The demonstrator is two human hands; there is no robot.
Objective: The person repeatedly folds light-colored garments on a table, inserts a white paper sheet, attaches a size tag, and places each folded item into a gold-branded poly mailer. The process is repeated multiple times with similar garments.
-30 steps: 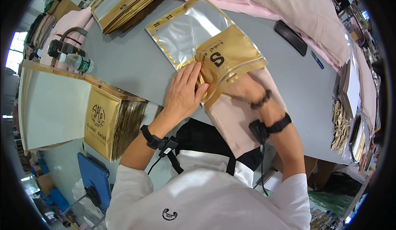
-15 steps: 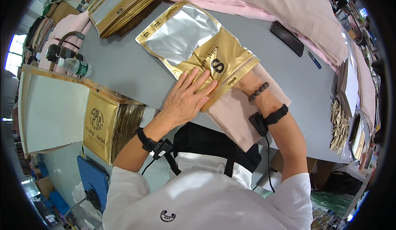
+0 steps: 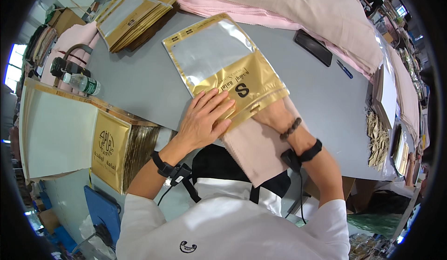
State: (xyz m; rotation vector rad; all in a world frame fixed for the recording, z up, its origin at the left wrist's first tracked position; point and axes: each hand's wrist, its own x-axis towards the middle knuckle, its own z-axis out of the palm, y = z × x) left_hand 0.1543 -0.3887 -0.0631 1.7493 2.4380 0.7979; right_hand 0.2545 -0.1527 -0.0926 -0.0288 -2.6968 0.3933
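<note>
A gold pouch with a silvery clear window (image 3: 212,50) lies slantwise on the grey table, its open end toward me. My left hand (image 3: 203,119) rests on the pouch's near left corner, fingers stretched out and the thumb along its edge. My right hand (image 3: 274,114) reaches into the pouch mouth; its fingers are hidden inside, so their grip cannot be seen. Beneath that hand, a folded pale pink cloth (image 3: 256,150) with a zigzag edge sticks out of the mouth and hangs over the table's near edge toward my lap.
A stack of similar pouches (image 3: 135,20) lies at the far left. Gold packets fill a box (image 3: 109,150) beside the table, near a water bottle (image 3: 83,84). Pink fabric (image 3: 279,3) covers the far side. A phone (image 3: 313,48) and a pen (image 3: 344,69) lie right.
The pouch sits nearer to me and its printed front looks smoother. My right hand has come back a little, showing more of its back. The cloth's near corner has shifted left and toward me.
</note>
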